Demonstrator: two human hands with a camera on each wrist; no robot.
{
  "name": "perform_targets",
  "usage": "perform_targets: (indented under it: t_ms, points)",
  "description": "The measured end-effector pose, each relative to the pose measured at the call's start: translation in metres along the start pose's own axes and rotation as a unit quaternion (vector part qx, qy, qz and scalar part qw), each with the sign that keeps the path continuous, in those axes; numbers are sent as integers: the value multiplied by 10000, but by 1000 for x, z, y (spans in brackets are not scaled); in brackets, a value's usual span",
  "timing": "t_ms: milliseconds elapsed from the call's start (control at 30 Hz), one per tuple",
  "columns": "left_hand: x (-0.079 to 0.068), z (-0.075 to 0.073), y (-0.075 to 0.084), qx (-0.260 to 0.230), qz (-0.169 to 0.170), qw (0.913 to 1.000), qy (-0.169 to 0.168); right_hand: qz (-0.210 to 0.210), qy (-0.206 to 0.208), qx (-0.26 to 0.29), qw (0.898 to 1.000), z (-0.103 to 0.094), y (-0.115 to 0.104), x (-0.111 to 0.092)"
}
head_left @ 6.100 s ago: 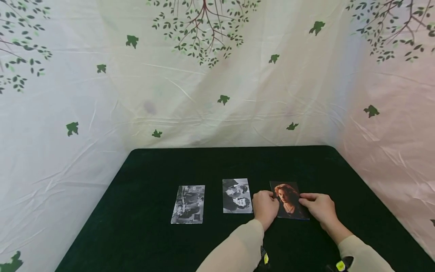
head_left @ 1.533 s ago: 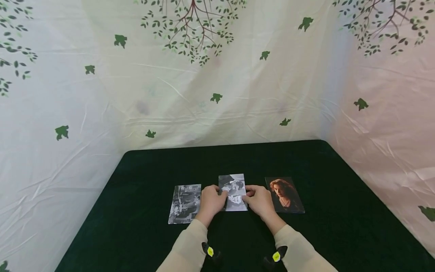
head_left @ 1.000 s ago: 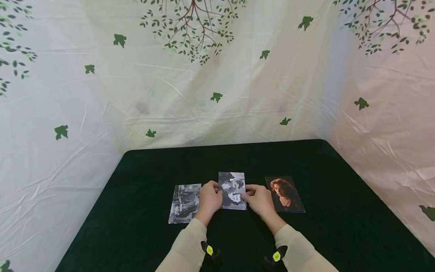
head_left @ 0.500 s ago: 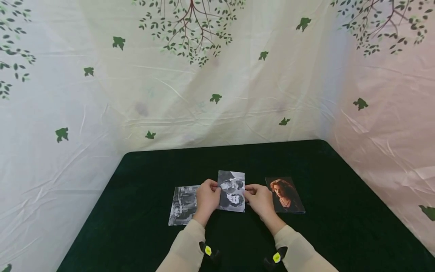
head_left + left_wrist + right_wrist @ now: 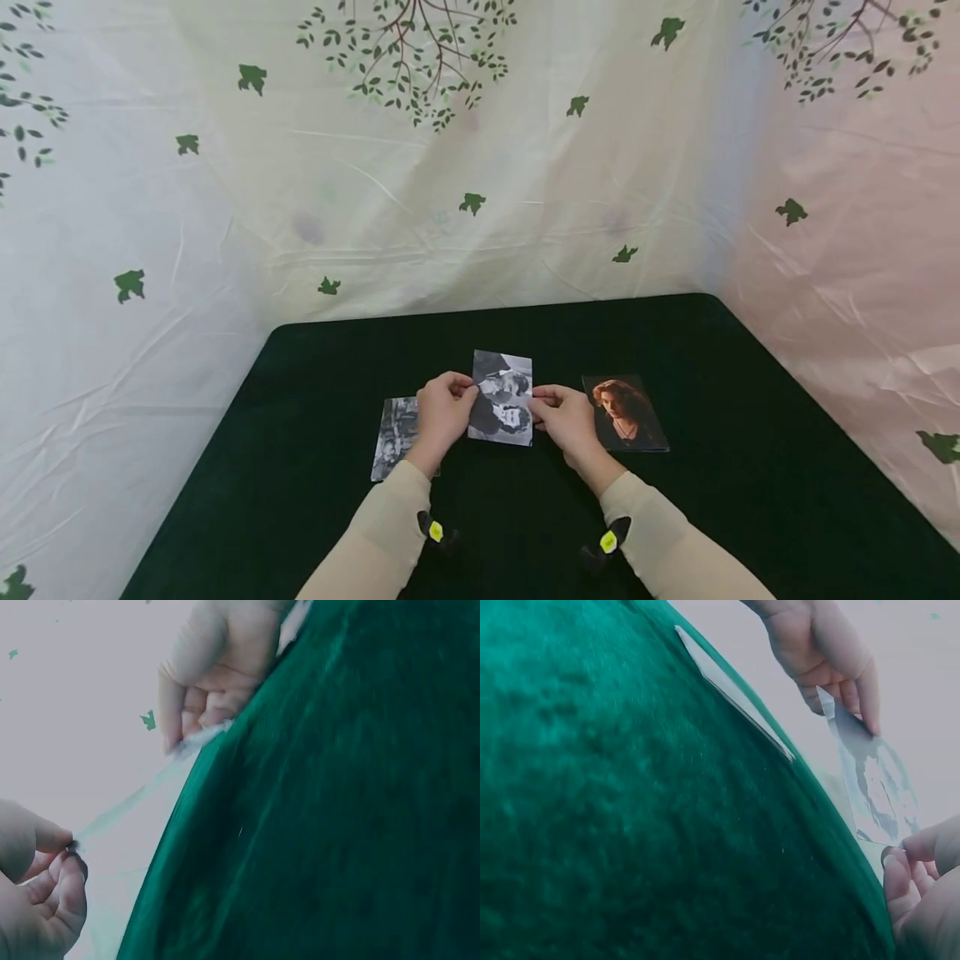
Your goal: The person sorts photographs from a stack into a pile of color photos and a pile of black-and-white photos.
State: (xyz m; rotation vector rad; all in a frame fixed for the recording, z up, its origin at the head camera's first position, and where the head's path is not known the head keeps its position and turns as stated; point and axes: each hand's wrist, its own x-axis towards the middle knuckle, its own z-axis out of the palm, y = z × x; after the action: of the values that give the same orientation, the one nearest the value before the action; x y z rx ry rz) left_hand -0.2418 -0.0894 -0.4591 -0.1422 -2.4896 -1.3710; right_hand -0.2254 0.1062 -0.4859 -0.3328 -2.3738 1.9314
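Observation:
Both hands hold a black-and-white photo print (image 5: 501,398) showing two faces turned sideways. My left hand (image 5: 444,412) pinches its left edge between thumb and fingers. On the opposite edge, my right hand (image 5: 567,423) pinches it the same way. In the right wrist view the print (image 5: 874,780) is tilted and raised off the table, between the two hands. A second black-and-white print (image 5: 392,442) lies to the left, partly hidden by my left hand and sleeve. To the right lies a dark colour print (image 5: 628,414) of a red-haired person.
The table (image 5: 330,533) is covered in dark green cloth. A pale curtain (image 5: 405,225) with leaf and branch patterns stands behind it and at both sides. Each wrist wears a dark band with a yellow tag.
Earlier both hands were at the colour print on the right; then they moved to the middle print. Over the last second it has risen off the table and tilted up.

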Motion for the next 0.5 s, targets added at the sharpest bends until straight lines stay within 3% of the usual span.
perform_targets:
  t_ms: [100,300,500]
  points:
    - [0,-11,-1,26,25,9999,-134,2,-82,134,9999,2,-5,-4]
    - [0,-34,-12,24,-242,9990,-366,-185,-260,336,9989,14,-14,-14]
    - [-11,-54,-22,-387,-912,9935,-555,33,-586,714,9957,27,-18,-25]
